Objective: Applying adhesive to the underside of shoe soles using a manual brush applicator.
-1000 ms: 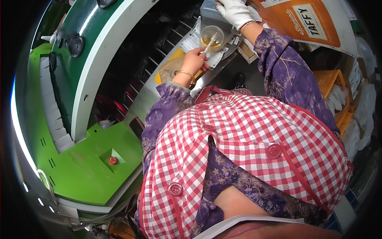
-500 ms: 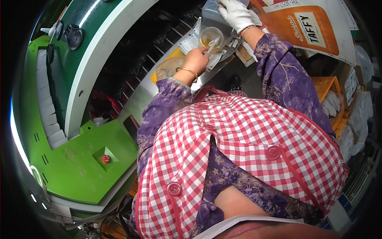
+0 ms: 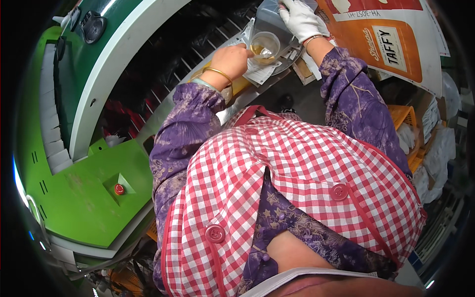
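Note:
My bare left hand (image 3: 231, 60), a gold bangle at its wrist, is closed with curled fingers at the left rim of a clear plastic cup (image 3: 273, 37). Yellowish liquid lies in the cup, along with something small and whitish. What the left fingers hold, if anything, is hidden. In a white glove, my right hand (image 3: 303, 21) grips the side of a translucent grey plastic container (image 3: 267, 17) just behind the cup; the upper edge of the picture cuts off part of its fingers. White printed packets (image 3: 258, 74) lie under and beside the cup.
At the left stands a green machine (image 3: 89, 193) with a red button (image 3: 119, 189) and a curved white edge (image 3: 106, 84). To the right is a large orange and white printed sheet (image 3: 396, 39). Below it, orange crates (image 3: 403, 116) hold white items. Dark slatted racking (image 3: 183, 49) lies beyond.
My left hand has drawn left and up from over the cup, and the white stick it held no longer shows plainly. My right hand has shifted slightly right and down, still at the container.

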`<action>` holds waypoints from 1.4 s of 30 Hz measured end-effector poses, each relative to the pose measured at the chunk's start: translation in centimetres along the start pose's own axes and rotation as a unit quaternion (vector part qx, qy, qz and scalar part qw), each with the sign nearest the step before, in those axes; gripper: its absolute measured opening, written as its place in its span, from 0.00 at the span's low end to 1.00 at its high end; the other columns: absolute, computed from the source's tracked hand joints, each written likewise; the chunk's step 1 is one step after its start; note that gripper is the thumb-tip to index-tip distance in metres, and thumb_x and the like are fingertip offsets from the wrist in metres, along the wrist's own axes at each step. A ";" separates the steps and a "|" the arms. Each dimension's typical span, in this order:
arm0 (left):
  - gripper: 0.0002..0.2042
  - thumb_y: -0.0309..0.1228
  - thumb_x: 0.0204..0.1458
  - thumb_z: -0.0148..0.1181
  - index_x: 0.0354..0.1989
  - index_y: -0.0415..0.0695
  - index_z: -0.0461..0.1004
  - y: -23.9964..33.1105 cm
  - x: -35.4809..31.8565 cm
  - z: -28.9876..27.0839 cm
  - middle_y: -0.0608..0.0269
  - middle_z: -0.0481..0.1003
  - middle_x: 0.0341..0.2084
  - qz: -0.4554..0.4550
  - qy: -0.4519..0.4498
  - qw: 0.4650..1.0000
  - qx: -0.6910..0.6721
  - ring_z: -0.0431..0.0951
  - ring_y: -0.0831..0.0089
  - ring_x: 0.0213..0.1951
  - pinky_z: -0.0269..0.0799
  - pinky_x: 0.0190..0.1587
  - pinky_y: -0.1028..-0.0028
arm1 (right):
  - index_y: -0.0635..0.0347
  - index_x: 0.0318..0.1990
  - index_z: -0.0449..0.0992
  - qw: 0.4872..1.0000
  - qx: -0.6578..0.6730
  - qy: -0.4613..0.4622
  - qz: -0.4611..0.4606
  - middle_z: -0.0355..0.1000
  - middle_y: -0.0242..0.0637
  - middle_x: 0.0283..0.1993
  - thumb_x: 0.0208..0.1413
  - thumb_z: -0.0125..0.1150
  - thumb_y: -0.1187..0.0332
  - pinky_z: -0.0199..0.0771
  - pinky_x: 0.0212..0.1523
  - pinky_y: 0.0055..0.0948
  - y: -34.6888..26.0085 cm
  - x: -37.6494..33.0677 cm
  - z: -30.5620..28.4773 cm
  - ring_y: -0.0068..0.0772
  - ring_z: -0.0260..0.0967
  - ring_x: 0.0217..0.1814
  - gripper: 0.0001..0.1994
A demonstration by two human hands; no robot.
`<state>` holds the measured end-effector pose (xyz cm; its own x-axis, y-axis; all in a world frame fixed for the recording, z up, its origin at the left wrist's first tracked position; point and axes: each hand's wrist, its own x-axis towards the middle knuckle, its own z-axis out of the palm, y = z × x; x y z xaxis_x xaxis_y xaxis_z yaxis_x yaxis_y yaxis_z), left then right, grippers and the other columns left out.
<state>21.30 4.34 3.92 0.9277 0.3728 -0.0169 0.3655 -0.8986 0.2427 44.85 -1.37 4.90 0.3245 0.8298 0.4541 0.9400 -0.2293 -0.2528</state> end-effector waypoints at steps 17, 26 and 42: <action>0.12 0.26 0.49 0.53 0.41 0.51 0.78 -0.3 -0.4 2.7 0.60 0.76 0.37 -0.092 -0.017 0.982 -0.164 0.74 0.58 0.41 0.69 0.44 0.66 | 0.55 0.42 0.71 1.000 0.011 0.013 0.004 0.70 0.47 0.34 0.51 0.50 0.64 0.68 0.40 0.43 0.2 -0.1 0.4 0.48 0.69 0.38 0.12; 0.13 0.27 0.49 0.55 0.44 0.47 0.76 1.0 -2.0 7.7 0.55 0.77 0.30 -0.147 0.041 0.885 -0.440 0.78 0.63 0.33 0.70 0.38 0.70 | 0.54 0.42 0.70 1.000 -0.016 -0.002 0.013 0.70 0.47 0.32 0.53 0.47 0.63 0.68 0.39 0.44 0.3 -0.2 0.0 0.48 0.68 0.37 0.12; 0.12 0.27 0.46 0.52 0.39 0.50 0.78 2.8 -2.0 3.5 0.56 0.74 0.34 -0.064 -0.060 0.994 -0.072 0.75 0.54 0.38 0.70 0.40 0.61 | 0.53 0.38 0.70 0.999 -0.025 0.029 -0.015 0.69 0.46 0.28 0.52 0.48 0.62 0.67 0.37 0.46 1.4 -0.1 0.5 0.49 0.68 0.35 0.09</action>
<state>20.72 0.24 1.28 0.8798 0.4440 -0.1700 0.4746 -0.7997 0.3677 46.05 -1.48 4.11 0.3009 0.8059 0.5099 0.9528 -0.2311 -0.1971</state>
